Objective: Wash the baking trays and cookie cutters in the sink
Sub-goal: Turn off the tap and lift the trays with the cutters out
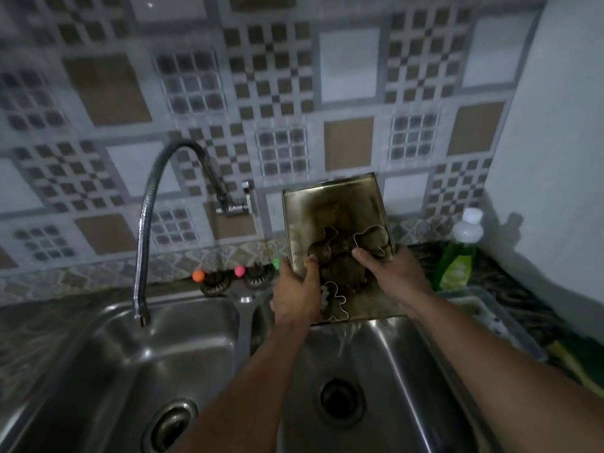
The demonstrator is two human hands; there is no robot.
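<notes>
A stained metal baking tray (330, 207) is held tilted up over the right sink basin (402, 371), its far end raised toward the wall. Several metal cookie cutters (346, 256) lie against its lower half, one shaped like a gingerbread man (336, 302). My left hand (295, 292) grips the tray's left edge with the thumb inside. My right hand (392, 271) grips the right edge, thumb pressing on the cutters. Water pours off the tray's lower edge (348, 331) into the basin.
A flexible tap (153, 204) arches over the left basin (124, 371). A green dish soap bottle (457, 256) stands on the counter at right, beside a clear plastic container (483, 308). Two strainers with coloured knobs (222, 279) sit behind the sink.
</notes>
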